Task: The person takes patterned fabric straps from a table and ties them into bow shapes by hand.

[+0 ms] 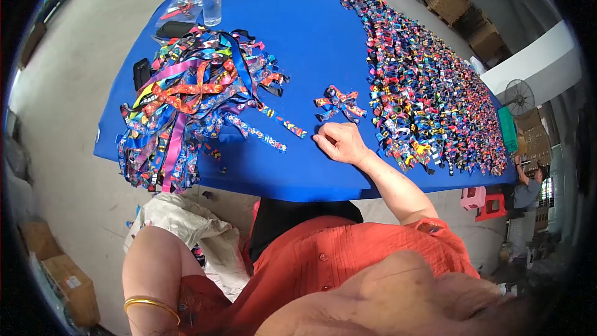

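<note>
Blue table (311,43): one bottle (212,1), one bow (340,106); right hand (343,142) fisted beside bow, left unseen.

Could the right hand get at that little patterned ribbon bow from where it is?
Most likely yes: the right hand is over the blue table right next to the ribbon bow, and I see nothing blocking the way.

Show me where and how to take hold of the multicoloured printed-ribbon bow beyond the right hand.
Pinch the multicoloured printed-ribbon bow at its middle, probably from above and the near side: its strips cross there and splay outward, and the right hand is just on that side.
</note>
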A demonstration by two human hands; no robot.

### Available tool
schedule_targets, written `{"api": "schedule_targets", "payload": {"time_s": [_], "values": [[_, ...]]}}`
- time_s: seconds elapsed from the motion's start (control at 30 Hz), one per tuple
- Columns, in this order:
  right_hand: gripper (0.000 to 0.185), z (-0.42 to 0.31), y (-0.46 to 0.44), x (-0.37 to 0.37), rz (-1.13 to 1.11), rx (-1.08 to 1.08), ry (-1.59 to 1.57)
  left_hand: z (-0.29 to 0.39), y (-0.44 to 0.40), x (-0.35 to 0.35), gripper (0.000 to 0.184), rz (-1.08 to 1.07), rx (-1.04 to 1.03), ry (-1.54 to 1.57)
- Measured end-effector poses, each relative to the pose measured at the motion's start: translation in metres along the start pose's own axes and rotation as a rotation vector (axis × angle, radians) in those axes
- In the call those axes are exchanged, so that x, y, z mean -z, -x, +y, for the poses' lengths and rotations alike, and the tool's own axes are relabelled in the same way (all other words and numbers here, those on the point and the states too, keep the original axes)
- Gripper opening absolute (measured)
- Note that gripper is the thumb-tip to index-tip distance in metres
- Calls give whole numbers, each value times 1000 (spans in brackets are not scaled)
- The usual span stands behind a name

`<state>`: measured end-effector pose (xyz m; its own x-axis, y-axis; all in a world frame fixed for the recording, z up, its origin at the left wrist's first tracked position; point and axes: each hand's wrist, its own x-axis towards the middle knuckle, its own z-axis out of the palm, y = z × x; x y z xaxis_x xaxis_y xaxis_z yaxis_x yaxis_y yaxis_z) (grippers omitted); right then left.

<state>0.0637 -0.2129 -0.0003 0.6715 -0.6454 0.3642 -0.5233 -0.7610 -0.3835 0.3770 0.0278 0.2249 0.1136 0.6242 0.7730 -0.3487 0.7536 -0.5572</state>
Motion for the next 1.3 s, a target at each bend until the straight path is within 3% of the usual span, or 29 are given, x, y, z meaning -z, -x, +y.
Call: {"api": "schedule_targets", "payload": {"time_s": [1.03, 1.17, 1.3], "values": [[24, -5, -6, 1, -20, -9, 10, -19, 41, 50, 24, -4, 82, -132], [24, -2, -7, 0, -5, 10, -6, -8, 67, 69, 25, 35, 260, -362], [22, -1, -6, -1, 1, 12, -5, 11, 124, 81, 25, 46, 705, -676]]}}
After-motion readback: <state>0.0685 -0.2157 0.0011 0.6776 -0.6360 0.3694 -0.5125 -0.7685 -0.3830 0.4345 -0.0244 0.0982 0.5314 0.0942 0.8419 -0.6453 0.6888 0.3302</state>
